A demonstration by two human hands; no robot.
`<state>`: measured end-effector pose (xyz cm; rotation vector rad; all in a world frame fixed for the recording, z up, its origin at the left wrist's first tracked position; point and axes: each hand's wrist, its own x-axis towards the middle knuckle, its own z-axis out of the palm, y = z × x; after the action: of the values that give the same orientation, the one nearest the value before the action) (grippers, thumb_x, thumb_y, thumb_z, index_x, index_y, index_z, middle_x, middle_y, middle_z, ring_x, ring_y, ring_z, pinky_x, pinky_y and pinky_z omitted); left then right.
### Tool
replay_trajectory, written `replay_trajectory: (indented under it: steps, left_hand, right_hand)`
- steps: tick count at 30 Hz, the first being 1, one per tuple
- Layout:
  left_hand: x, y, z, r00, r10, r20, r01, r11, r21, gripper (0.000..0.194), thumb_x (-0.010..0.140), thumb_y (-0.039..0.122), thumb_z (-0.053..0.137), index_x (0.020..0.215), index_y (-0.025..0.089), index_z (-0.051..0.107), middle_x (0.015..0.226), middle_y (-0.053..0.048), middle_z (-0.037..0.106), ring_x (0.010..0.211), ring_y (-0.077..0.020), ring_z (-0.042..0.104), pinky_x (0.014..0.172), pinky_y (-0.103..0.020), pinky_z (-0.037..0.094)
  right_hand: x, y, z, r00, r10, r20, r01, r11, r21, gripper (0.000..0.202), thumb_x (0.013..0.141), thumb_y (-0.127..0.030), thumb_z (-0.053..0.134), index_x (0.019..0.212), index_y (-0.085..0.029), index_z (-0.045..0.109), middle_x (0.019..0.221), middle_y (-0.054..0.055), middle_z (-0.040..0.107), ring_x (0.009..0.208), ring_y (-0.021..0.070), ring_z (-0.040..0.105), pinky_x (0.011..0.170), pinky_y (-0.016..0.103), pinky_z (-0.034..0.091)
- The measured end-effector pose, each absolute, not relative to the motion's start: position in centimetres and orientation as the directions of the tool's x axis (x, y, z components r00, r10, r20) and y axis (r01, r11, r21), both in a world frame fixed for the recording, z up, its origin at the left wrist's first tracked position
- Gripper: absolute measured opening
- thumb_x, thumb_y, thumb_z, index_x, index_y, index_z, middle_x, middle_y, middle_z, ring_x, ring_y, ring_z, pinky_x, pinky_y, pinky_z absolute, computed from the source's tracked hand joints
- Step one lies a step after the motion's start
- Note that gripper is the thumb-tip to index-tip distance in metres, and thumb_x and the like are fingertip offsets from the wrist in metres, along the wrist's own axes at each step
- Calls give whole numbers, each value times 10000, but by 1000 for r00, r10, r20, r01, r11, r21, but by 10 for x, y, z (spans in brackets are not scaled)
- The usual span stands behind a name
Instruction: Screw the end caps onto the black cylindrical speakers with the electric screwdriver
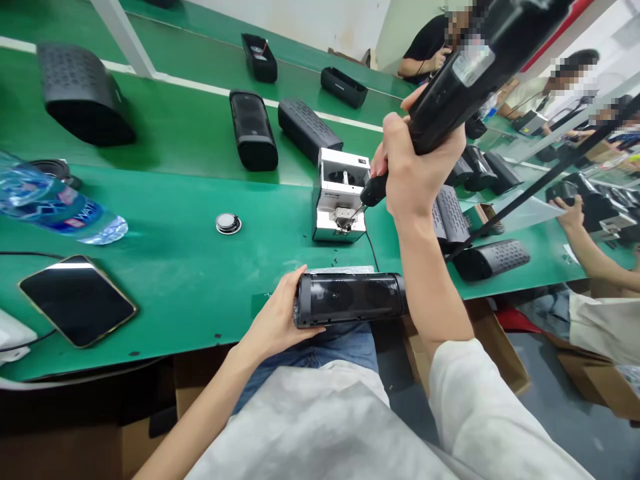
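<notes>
My left hand [283, 310] grips the left end of a black speaker [353, 298], which lies lengthwise at the table's front edge. Higher up on the right, my right hand [417, 157] is wrapped round a large black electric screwdriver [450, 87]. The driver's thin bit reaches down to the front of a white screw feeder box [341, 197], close to its small metal outlet. Whether a screw is on the tip is too small to tell. A strip of clear wrap [340, 270] shows behind the speaker.
Left on the green table [185, 267] are a phone [79, 300], a water bottle [60, 207] and a small round metal part [229, 223]. Several black speaker housings stand behind and to the right. A dark slanted pole [545, 180] crosses the right side, with other people beyond.
</notes>
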<state>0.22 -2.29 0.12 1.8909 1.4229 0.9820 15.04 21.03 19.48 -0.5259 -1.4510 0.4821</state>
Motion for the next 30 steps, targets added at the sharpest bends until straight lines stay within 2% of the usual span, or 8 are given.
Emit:
replay_trajectory:
  steps: [4,7,11,14,16,19,25,30]
  left_hand:
    - [2,-22,3,165,960,225,541,-279,794,1286,836,363,982,1784,340,114,1719,-211,429,1608,-460,496,1308,-671,471]
    - [3,-21,3,165,959,230,537,-283,795,1298,823,344,993,1782,342,118,1703,-210,445,1598,-462,505,1297,-677,479]
    - [3,-21,3,167,959,230,529,-284,800,1319,810,325,1003,1783,346,113,1698,-211,455,1589,-463,512,1293,-689,480]
    - [3,-21,3,168,957,237,525,-290,800,1313,810,333,1002,1784,347,122,1699,-206,464,1590,-465,514,1290,-691,485]
    - [3,-21,2,167,958,233,527,-286,800,1295,819,343,996,1784,346,133,1704,-202,464,1592,-463,514,1292,-684,486]
    - [2,-21,2,169,960,225,532,-281,799,1279,832,359,988,1782,341,133,1710,-204,455,1596,-462,507,1298,-681,480]
    - [2,-22,1,173,960,222,533,-281,798,1244,844,358,972,1769,343,140,1711,-203,443,1599,-459,497,1306,-688,466]
    - [0,-21,-7,137,967,213,517,-253,818,1127,858,376,938,1733,343,229,1673,-188,478,1537,-467,561,1259,-701,513]
  right_hand:
    - [150,212,196,76,622,780,-8,782,-623,507,1012,-801,657,1053,-327,484,703,-77,496,447,120,359,477,345,343]
    - [157,198,202,27,672,740,-67,740,-669,510,970,-771,743,1031,-329,497,691,-83,488,453,114,346,467,341,329]
    - [178,159,220,-50,750,659,-89,654,-751,342,979,-496,848,1006,-340,544,655,-65,415,487,162,383,480,360,371]
    - [190,130,234,-52,769,637,-64,634,-771,173,984,-277,757,1013,-338,598,660,-47,364,476,191,424,455,373,406]
    - [193,117,239,-38,783,620,-28,620,-784,164,957,-228,707,1010,-337,597,662,-40,366,465,190,427,437,374,414]
    - [193,109,242,-28,811,584,-28,583,-812,163,935,-249,717,1006,-348,608,639,-41,385,450,189,425,424,378,426]
    - [183,111,225,-131,803,581,-245,542,-804,263,899,-287,929,971,-311,677,586,-93,470,407,130,435,396,323,417]
    - [176,109,192,-200,900,387,-229,341,-912,429,801,-450,997,897,-254,628,632,-75,599,455,113,531,442,296,477]
